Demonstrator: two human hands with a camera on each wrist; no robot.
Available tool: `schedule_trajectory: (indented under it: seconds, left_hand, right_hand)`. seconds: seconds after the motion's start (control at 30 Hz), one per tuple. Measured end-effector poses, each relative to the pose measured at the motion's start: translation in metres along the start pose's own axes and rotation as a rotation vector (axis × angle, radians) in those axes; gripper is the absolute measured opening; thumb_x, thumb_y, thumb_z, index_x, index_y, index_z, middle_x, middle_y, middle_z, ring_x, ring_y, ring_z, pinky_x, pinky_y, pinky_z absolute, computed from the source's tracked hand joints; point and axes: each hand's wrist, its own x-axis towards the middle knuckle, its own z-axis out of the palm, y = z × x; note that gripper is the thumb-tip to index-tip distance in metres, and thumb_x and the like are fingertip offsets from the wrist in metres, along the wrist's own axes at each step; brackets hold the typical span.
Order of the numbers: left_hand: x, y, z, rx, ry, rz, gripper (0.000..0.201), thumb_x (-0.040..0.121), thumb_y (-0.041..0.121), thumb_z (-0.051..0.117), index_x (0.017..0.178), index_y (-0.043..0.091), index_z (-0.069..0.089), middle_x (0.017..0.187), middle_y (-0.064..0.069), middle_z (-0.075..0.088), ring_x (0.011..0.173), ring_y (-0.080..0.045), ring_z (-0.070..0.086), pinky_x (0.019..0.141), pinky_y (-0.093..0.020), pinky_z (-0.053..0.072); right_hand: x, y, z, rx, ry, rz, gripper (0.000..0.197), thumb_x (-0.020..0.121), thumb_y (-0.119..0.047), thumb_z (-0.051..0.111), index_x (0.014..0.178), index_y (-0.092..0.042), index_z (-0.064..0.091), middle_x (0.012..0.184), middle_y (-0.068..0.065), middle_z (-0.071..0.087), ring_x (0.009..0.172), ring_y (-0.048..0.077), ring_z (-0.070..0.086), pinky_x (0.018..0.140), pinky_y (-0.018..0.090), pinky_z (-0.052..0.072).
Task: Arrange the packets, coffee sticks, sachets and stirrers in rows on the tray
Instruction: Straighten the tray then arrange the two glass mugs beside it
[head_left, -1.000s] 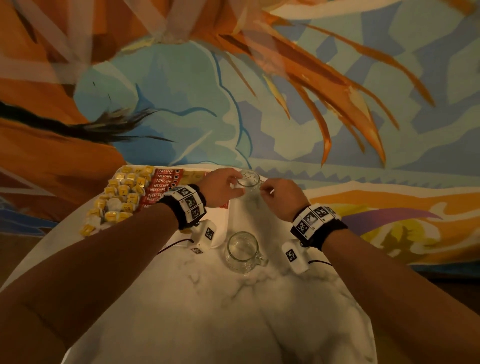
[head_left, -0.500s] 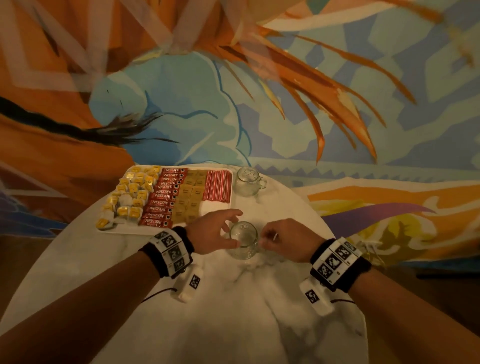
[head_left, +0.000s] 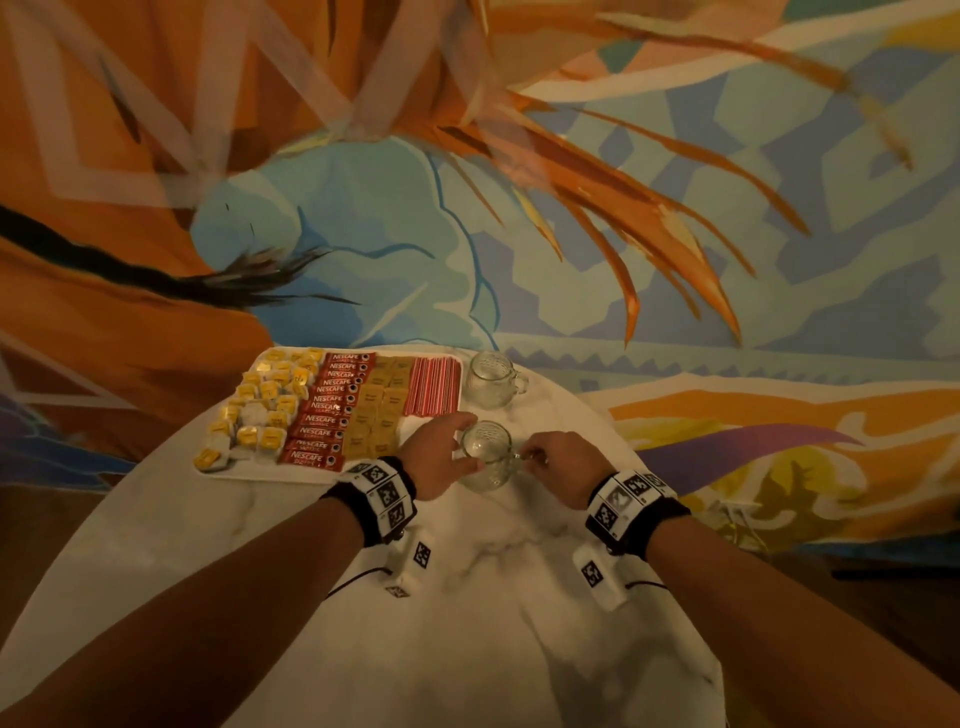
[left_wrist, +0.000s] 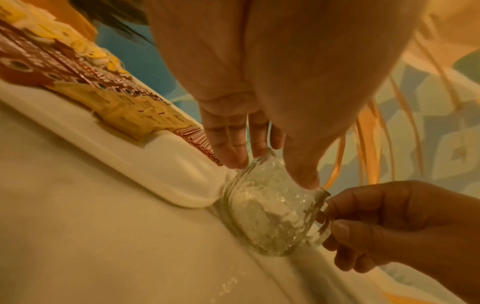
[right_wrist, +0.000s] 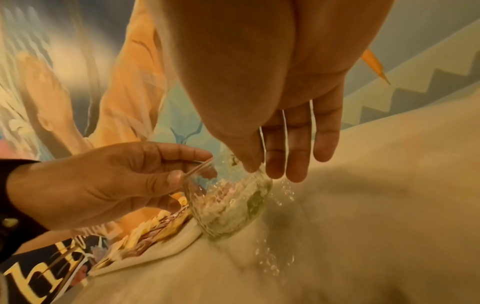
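Head view: both hands meet on the near glass mug, just right of the tray – rows look filled, stirrers lying front-to-back. Left hand wraps the mug's body.

L wrist: fingers and thumb curl over the rim, mug touching the tray corner.

R wrist: right hand pinches the handle at thumb and forefinger; other fingers hang straight.

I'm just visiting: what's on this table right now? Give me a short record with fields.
surface: white marble table
tray: holds yellow packets, red coffee sticks, tan sachets, red stirrers, in rows
near mug: clear glass, beside the tray's corner
left hand: fingers on the mug's rim
right hand: at the mug's handle
far mug: untouched
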Motion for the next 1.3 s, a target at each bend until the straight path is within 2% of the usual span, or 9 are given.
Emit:
schedule_trajectory:
  seconds: [0.2,0.37,0.47,0.57,0.67,0.93,1.03,1.17,1.3]
  left_hand:
    - [0.034,-0.005,-0.012,0.004,-0.073,-0.02,0.065,0.089,0.031,0.075,0.145,0.016,0.045,0.134,-0.001,0.056,0.108,-0.017,0.06,0.089,-0.025,0.047]
    - [0.071,-0.009,-0.023,0.016,-0.007,-0.059,0.06,0.094,0.045,0.063,0.144,0.016,0.046,0.139,-0.006,0.056,0.123,-0.025,0.058,0.106,-0.046,0.046]
    - [0.091,-0.006,-0.025,0.059,0.016,-0.051,0.05,0.103,0.037,0.049,0.145,0.011,0.045,0.143,-0.013,0.053,0.132,-0.03,0.05,0.113,-0.044,0.038]
    - [0.102,-0.004,-0.023,0.092,0.016,-0.091,0.044,0.108,0.031,0.036,0.14,0.002,0.046,0.139,-0.021,0.055,0.129,-0.036,0.051,0.107,-0.039,0.038]
    - [0.105,-0.012,-0.016,0.111,0.012,-0.093,0.048,0.108,0.032,0.032,0.146,0.003,0.042,0.148,-0.02,0.048,0.138,-0.034,0.044,0.114,-0.039,0.034]
    - [0.099,-0.024,-0.013,0.055,0.027,-0.08,0.053,0.105,0.041,0.035,0.149,0.012,0.041,0.147,-0.013,0.051,0.136,-0.029,0.048,0.114,-0.044,0.037]
    - [0.094,-0.02,-0.017,0.01,0.048,-0.07,0.052,0.104,0.041,0.041,0.148,0.012,0.042,0.146,-0.013,0.052,0.133,-0.03,0.05,0.112,-0.044,0.039]
    - [0.076,-0.019,-0.022,-0.002,0.095,0.023,0.06,0.093,0.056,0.052,0.137,0.015,0.052,0.13,-0.007,0.06,0.117,-0.026,0.06,0.101,-0.045,0.049]
    - [0.051,-0.021,-0.022,0.014,-0.033,0.06,0.077,0.08,0.052,0.078,0.143,0.022,0.047,0.132,0.007,0.055,0.11,-0.015,0.06,0.093,-0.035,0.055]
  right_hand:
    - [0.038,0.0,-0.029,-0.035,-0.108,0.032,0.028,0.094,-0.028,0.066,0.118,-0.014,0.07,0.12,0.009,0.069,0.11,0.026,0.064,0.094,0.034,0.05]
    - [0.069,-0.005,-0.055,0.027,-0.002,0.108,0.036,0.097,-0.033,0.061,0.127,-0.012,0.065,0.128,0.01,0.065,0.118,0.027,0.06,0.098,0.033,0.046]
    - [0.077,-0.013,-0.053,0.053,-0.007,0.125,0.037,0.101,-0.023,0.052,0.131,-0.003,0.058,0.133,0.017,0.06,0.123,0.034,0.056,0.1,0.038,0.043]
    - [0.079,-0.02,-0.046,0.068,-0.036,0.081,0.034,0.102,-0.018,0.048,0.133,-0.006,0.056,0.136,0.016,0.059,0.126,0.033,0.054,0.099,0.032,0.04]
    - [0.074,-0.027,-0.044,0.104,-0.027,0.014,0.035,0.103,-0.014,0.045,0.136,-0.007,0.054,0.138,0.014,0.057,0.13,0.029,0.051,0.1,0.026,0.035]
    - [0.066,-0.033,-0.05,0.176,-0.001,-0.001,0.041,0.103,-0.008,0.044,0.144,-0.005,0.046,0.14,0.016,0.055,0.133,0.029,0.049,0.094,0.018,0.031]
    - [0.068,-0.026,-0.047,0.195,0.044,0.008,0.033,0.098,-0.003,0.049,0.131,0.001,0.056,0.129,0.02,0.061,0.12,0.033,0.058,0.088,0.02,0.038]
    - [0.066,-0.007,-0.038,0.183,0.067,0.012,0.027,0.097,-0.014,0.054,0.121,-0.008,0.063,0.124,0.013,0.066,0.115,0.029,0.061,0.098,0.035,0.046]
    - [0.048,0.011,-0.029,0.156,-0.011,-0.009,0.018,0.09,-0.022,0.062,0.105,-0.02,0.072,0.104,-0.001,0.073,0.095,0.017,0.067,0.091,0.037,0.053]
